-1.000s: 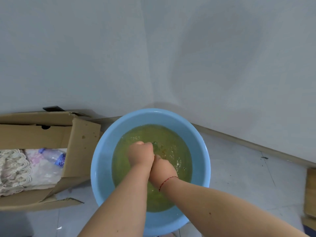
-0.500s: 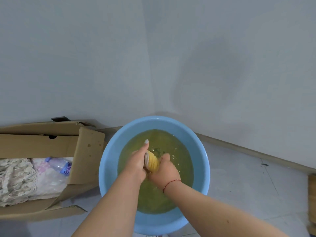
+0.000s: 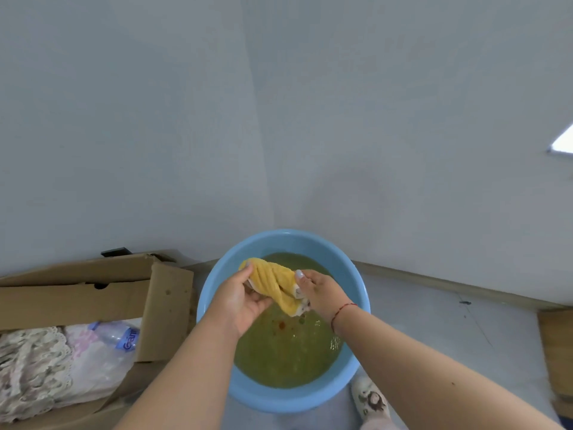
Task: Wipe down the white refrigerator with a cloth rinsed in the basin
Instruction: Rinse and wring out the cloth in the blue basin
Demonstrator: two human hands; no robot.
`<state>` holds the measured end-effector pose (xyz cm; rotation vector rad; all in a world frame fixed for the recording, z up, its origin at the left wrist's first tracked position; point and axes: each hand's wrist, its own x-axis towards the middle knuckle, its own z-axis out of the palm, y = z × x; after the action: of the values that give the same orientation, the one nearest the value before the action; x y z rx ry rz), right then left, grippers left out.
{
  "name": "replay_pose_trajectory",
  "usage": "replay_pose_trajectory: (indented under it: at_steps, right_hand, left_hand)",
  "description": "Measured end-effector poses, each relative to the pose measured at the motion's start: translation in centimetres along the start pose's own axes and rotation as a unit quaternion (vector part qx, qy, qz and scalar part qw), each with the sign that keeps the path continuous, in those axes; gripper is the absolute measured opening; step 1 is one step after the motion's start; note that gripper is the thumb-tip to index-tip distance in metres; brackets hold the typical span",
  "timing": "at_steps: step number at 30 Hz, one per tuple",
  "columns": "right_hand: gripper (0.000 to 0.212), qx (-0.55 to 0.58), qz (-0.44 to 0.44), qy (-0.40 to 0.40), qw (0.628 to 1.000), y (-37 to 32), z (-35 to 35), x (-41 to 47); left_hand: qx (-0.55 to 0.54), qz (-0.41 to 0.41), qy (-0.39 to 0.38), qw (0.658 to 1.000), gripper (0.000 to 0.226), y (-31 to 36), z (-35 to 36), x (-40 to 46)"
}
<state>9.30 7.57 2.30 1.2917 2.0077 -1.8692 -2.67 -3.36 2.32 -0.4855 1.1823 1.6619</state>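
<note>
The step in hand looks like wringing: the yellow cloth (image 3: 277,283) is held above the blue basin (image 3: 210,293), twisted into a tight rope between both hands. The left hand (image 3: 238,301) grasps its far, upper end with fingers curled round it, and the right hand (image 3: 319,291) grasps the nearer, lower end, thumb on top. The cloth hangs clear of the greenish water (image 3: 288,349), which fills the basin partway. The basin stands on the floor in a corner, just beside an open cardboard box (image 3: 93,293) holding a plastic bottle (image 3: 116,335) and some lace fabric. No refrigerator is in view, so the wiping has probably not resumed. The next move likely calls for a firmer twist over the basin so drips fall inside, then shaking the cloth open and carrying it to the refrigerator.
</note>
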Motion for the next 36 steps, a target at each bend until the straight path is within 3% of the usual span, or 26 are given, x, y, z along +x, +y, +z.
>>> replay_pose_trajectory:
  at_steps: [4,6,9,12,15,18,21,24,28,32,36]
  right_hand:
    - [0.038,0.016,-0.003,0.079,0.997,-1.9,-1.7,-1.2]
    - [0.040,0.041,-0.002,0.104,0.994,-2.7,-2.5,-1.5]
    - [0.059,0.046,-0.006,0.127,0.991,-3.5,-4.3,-2.3]
    - [0.051,0.124,-0.008,0.114,0.986,-3.9,-5.5,-3.5]
    - [0.046,0.204,-0.051,0.134,0.968,-4.1,-6.6,-5.3]
    - [0.047,0.167,-0.046,0.133,0.976,-3.8,-8.7,-7.7]
    - [0.044,0.250,-0.062,0.052,0.965,-2.6,-10.9,-10.2]
    - [0.028,0.234,-0.128,0.033,0.963,-0.3,-13.2,-13.0]
    - [0.009,0.199,-0.180,0.097,0.958,1.6,-15.8,-16.7]
    - [0.008,0.190,-0.190,0.155,0.951,2.6,-18.0,-20.5]
    - [0.021,0.181,-0.195,0.191,0.945,3.2,-19.9,-24.5]
  left_hand:
    - [-0.043,-0.024,-0.022,0.999,0.034,0.9,0.5,-1.6]
    - [0.005,-0.011,-0.030,0.999,0.038,1.2,0.7,-1.9]
    - [0.142,0.026,-0.046,0.988,0.024,1.1,2.1,-3.1]
    - [0.329,0.101,-0.064,0.937,0.034,0.3,4.0,-4.5]
    - [0.472,0.189,-0.104,0.855,0.037,-0.8,5.8,-5.7]
    - [0.533,0.250,-0.140,0.796,0.026,-2.4,7.5,-6.6]
    - [0.557,0.307,-0.105,0.764,0.018,-4.0,9.2,-7.6]
    - [0.533,0.311,-0.118,0.778,0.030,-6.0,11.6,-10.1]
    - [0.492,0.258,-0.220,0.802,0.020,-9.4,14.6,-14.2]
    - [0.463,0.238,-0.316,0.793,0.024,-11.7,16.9,-17.6]
    - [0.415,0.238,-0.335,0.812,0.044,-13.3,19.2,-20.5]
